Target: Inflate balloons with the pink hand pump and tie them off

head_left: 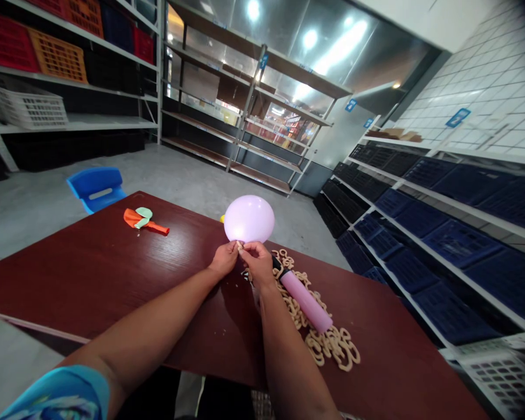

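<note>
An inflated pale purple balloon (249,219) stands above the far part of the dark red table, its neck pointing down toward me. My left hand (225,258) pinches that neck from the left side. From the right, the fingers of my right hand (259,261) close on the same spot, and a small beige bit shows between the two hands. Just right of my right hand, a pink balloon pump (307,300) with a black end lies on a heap of beige rubber-like rings (332,345). The exact grip of the fingertips is too small to make out.
Deflated orange (133,219) and mint green (143,217) balloons lie on the left of the table (91,256). A blue chair (97,188) stands behind its left edge. Shelves with dark blue crates (455,245) line the right; a white basket (32,108) sits on the left shelving.
</note>
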